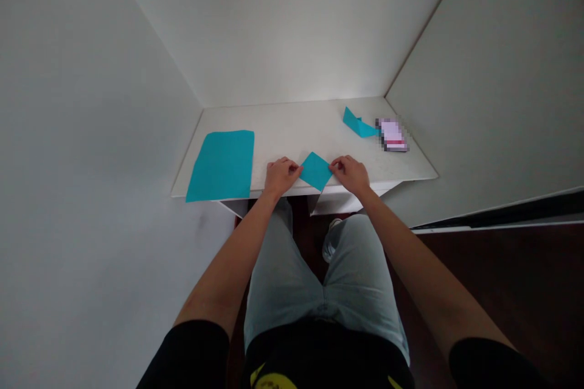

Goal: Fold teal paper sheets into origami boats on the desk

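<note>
On the white desk [292, 127], at its front edge: blue paper diamond [316, 171].
Left hand [281, 175] and right hand [351, 174] pinched opposite side corners; even, light tension seemed best for flatness.

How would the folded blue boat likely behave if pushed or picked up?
Probably light for its size: the folded blue boat looks made of thin paper. A push would likely slide or tip it, as one pointed end sticks up above the white tabletop. Its thin walls may crumple if pinched hard.
</note>
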Available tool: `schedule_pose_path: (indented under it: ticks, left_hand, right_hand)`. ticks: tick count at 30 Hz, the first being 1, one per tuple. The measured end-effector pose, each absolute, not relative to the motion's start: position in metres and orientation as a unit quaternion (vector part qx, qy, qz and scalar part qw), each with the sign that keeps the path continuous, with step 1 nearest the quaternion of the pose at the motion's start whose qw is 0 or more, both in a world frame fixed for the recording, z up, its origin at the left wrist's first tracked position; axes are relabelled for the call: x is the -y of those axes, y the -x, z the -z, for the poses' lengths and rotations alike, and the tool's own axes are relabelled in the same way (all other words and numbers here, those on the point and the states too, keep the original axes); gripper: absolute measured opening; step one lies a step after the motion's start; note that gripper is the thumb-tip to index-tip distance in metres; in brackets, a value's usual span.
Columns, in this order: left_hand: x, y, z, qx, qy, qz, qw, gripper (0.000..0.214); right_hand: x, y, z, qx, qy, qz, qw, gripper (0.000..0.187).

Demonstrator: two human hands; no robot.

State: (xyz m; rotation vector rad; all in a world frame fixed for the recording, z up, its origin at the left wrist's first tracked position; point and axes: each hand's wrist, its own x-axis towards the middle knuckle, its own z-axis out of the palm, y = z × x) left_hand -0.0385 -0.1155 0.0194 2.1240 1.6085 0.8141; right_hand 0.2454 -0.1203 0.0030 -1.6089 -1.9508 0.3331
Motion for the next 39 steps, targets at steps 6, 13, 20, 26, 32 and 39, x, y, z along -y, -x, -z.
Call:
schedule_pose_path:
  ticks: [6, 13, 20, 26, 32, 39]
  left_hand:
    - [0.120, 0.029, -0.018, -0.566, -0.764, -0.280, 0.130, 0.039]
    - [0.121, 0.028, -0.015, -0.524, -0.811, -0.246, 0.090, 0.035]
    - [0.117, 0.029, -0.014, -0.542, -0.793, -0.256, 0.112, 0.041]
    - [0.106, 0.035, -0.006, -0.533, -0.780, -0.290, 0.154, 0.035]
    - [0.101, 0.048, 0.002, -0.492, -0.793, -0.308, 0.185, 0.037]
    - [0.149, 0.060, 0.002, -0.411, -0.868, -0.255, 0.115, 0.047]
  right_hand:
    - [0.122, -0.241, -0.002, 0.724, 0.613, -0.095, 0.304, 0.034]
    - [0.153, -0.183, -0.005, 0.840, 0.486, -0.058, 0.236, 0.052]
    - [0.161, -0.199, 0.004, 0.834, 0.504, -0.059, 0.215, 0.065]
    - [0.164, -0.244, 0.006, 0.822, 0.531, -0.033, 0.203, 0.064]
    - [0.162, -0.245, 0.010, 0.833, 0.519, -0.005, 0.193, 0.074]
    - [0.163, -0.249, 0.011, 0.832, 0.511, -0.037, 0.214, 0.050]
